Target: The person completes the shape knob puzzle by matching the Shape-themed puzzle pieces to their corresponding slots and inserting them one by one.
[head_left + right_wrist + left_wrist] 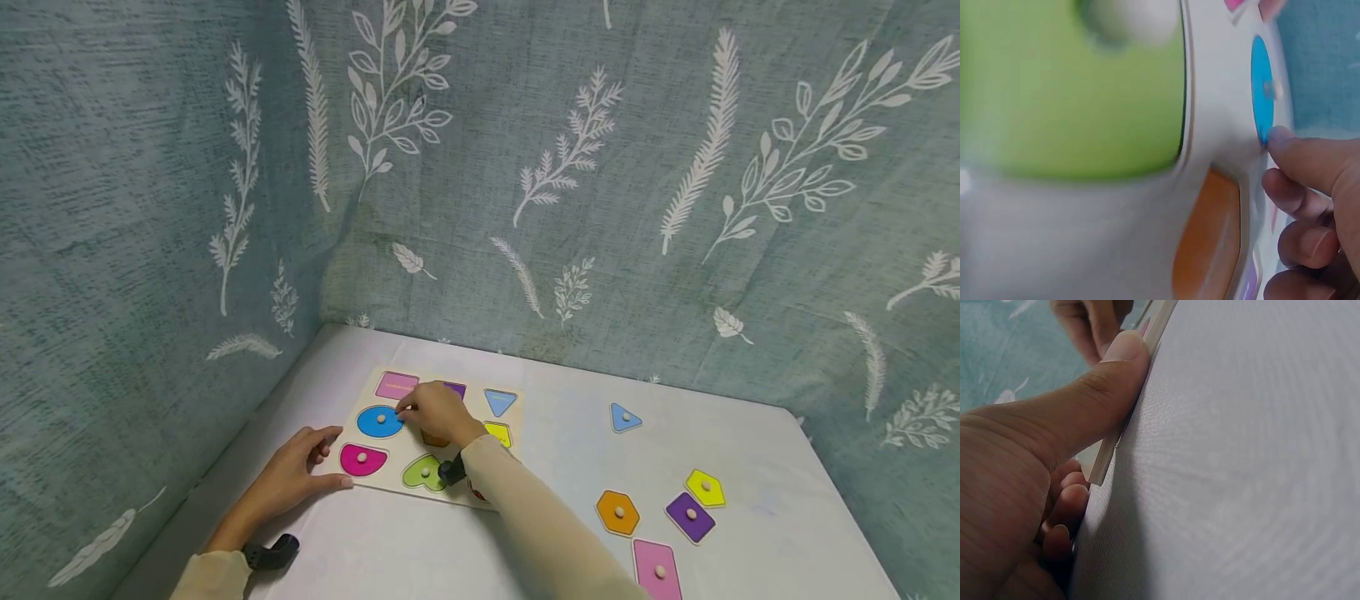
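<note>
Blue oval (369, 423), lying in the board (396, 465) just above the magenta half-round (363, 468), and my right hand (438, 410) is on its edge, a fingertip touching, grip released, fingers loose! Down at the near-left corner, my left hand (288, 475) grasps the board, thumb along its front edge.

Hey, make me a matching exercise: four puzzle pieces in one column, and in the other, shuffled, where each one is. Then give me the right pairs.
Pieces
1. Bright blue oval knobbed piece
2. Dark purple rectangular knobbed piece
3. Magenta half-round knobbed piece
4. Light blue triangular knobbed piece

Places
A. On the white table, beside the yellow pentagonal knobbed piece
B. On the pale wooden board, nearest the left hand
C. On the white table, farthest back of the loose pieces
D. On the pale wooden board, with the right hand at its edge

Pairs: 1-D, 2-A, 3-B, 4-C.
</note>
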A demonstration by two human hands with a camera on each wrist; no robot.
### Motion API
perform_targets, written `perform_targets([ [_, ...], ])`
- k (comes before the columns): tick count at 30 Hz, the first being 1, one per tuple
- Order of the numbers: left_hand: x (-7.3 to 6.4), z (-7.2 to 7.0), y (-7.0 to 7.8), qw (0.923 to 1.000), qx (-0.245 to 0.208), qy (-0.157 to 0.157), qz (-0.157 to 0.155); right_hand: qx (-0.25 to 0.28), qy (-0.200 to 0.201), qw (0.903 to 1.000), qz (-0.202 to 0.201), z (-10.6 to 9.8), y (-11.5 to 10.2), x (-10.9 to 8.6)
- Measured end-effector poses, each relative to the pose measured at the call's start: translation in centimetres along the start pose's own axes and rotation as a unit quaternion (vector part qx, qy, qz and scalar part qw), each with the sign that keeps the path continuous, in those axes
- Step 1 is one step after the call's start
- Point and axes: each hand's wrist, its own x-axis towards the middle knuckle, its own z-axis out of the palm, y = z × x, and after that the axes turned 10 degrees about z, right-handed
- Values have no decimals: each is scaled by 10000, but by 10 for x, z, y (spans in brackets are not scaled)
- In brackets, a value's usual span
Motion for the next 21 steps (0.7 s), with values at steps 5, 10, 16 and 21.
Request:
perform_targets([
  [5,0,0,-1,10000,18,9,-30,-137,-3,9999,9,-10,18,-9],
  [10,2,2,0,10000,46,19,21,176,47,9998,-17,-18,45,-26],
  [16,3,4,1,10000,39,-47,-31,98,188,9993,297,-34,79,-66],
  [21,1,2,-2,9999,138,-60,-69,-72,471,9980,410,-47,103,-104],
])
